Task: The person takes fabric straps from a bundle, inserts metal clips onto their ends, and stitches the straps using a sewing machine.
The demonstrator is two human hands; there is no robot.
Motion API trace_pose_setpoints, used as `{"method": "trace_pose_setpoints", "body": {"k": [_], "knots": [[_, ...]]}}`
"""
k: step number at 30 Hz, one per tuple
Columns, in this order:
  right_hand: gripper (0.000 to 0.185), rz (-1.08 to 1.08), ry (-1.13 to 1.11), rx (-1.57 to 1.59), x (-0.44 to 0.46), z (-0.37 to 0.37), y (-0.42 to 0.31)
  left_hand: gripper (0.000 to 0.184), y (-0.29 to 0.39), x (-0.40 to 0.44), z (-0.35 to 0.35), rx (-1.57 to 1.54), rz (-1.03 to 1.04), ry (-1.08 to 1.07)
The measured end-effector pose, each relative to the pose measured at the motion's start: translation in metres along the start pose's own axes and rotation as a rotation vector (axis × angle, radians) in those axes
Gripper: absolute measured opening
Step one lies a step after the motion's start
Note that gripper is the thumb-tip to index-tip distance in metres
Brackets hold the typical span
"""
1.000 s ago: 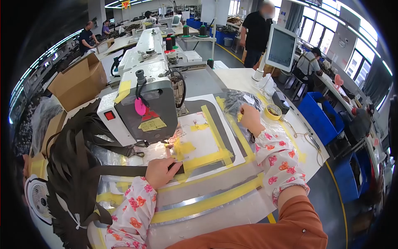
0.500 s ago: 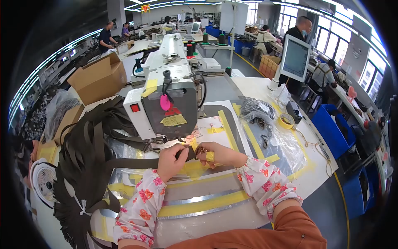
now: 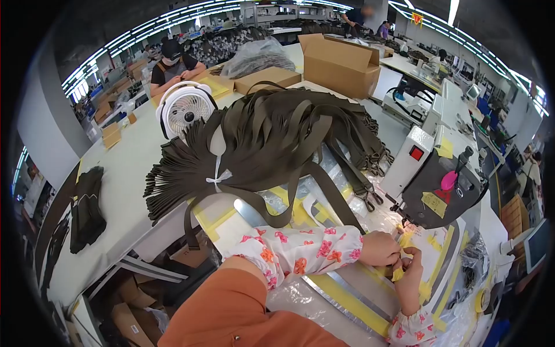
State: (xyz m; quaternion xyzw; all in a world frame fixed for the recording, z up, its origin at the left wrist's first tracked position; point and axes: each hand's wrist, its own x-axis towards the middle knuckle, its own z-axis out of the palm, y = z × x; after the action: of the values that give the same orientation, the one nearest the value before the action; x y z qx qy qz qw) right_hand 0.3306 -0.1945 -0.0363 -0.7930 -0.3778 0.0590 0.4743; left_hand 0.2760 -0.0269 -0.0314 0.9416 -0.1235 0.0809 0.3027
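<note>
My left hand (image 3: 380, 248) is closed on the end of a dark strap (image 3: 332, 194), which runs up to a large tied bundle of straps (image 3: 266, 130). Close against it, my right hand (image 3: 409, 274) has its fingers pinched together, with yellow tape on a finger; what they hold is hidden. Both hands are just in front of the sewing machine head (image 3: 442, 191), over a taped template (image 3: 445, 254). Metal hooks (image 3: 370, 199) on other strap ends lie left of the machine.
A white fan (image 3: 188, 110) stands behind the bundle at the left. Cardboard boxes (image 3: 338, 66) sit at the back. A seated person (image 3: 173, 66) works beyond the fan. Another strap bundle (image 3: 88, 211) lies far left, and a screen (image 3: 536, 246) is at the right edge.
The view has swung left, bringing the whole strap bundle into sight. My right hand came from the plastic bag at the right to meet my left hand at the strap end.
</note>
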Motion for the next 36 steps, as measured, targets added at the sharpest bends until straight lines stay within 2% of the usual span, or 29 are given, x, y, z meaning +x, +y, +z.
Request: {"method": "trace_pose_setpoints", "body": {"k": [3,7,11,14,16,19,20,23,26,29,32,35,36], "knots": [[0.019,-0.048,0.047,0.012,0.000,0.005,0.002,0.027,-0.002,0.003,0.004,-0.001,-0.087,0.060],[0.017,-0.115,0.036,-0.022,0.001,0.004,0.012,0.029,0.000,0.000,0.016,0.012,0.008,0.022],[0.016,-0.163,0.041,-0.017,-0.003,0.009,-0.007,0.029,0.004,-0.002,-0.002,0.081,-0.038,-0.095],[0.014,-0.129,0.061,-0.021,-0.003,0.010,-0.001,0.030,-0.001,0.001,0.000,0.055,-0.051,-0.008],[0.011,-0.038,0.093,0.134,-0.002,0.010,-0.001,0.029,0.003,0.000,0.000,0.037,-0.108,0.125],[0.011,0.012,0.176,0.428,0.000,0.007,-0.002,0.027,-0.001,0.000,-0.018,-0.083,0.033,0.138],[0.011,0.012,0.211,0.532,0.002,0.006,-0.003,0.022,-0.002,-0.002,-0.018,-0.248,0.054,0.186],[0.016,0.051,0.146,0.587,0.004,0.005,-0.003,0.018,0.001,-0.001,-0.015,-0.278,0.027,0.166],[0.023,0.153,0.016,0.485,0.004,0.004,0.008,0.017,0.003,-0.003,-0.002,-0.071,0.030,0.251],[0.036,0.253,-0.130,0.570,0.001,0.004,-0.011,0.019,0.012,-0.004,-0.001,-0.030,0.037,0.235],[0.040,0.298,-0.051,0.643,-0.004,0.013,-0.016,0.018,0.014,-0.007,0.004,-0.069,0.081,0.286],[0.039,0.290,-0.036,0.741,-0.002,0.006,0.008,0.018,0.011,-0.011,-0.006,-0.248,0.133,0.239],[0.032,0.353,-0.005,0.753,0.000,0.002,-0.010,0.019,0.010,-0.011,-0.008,-0.223,0.053,0.223]]}}
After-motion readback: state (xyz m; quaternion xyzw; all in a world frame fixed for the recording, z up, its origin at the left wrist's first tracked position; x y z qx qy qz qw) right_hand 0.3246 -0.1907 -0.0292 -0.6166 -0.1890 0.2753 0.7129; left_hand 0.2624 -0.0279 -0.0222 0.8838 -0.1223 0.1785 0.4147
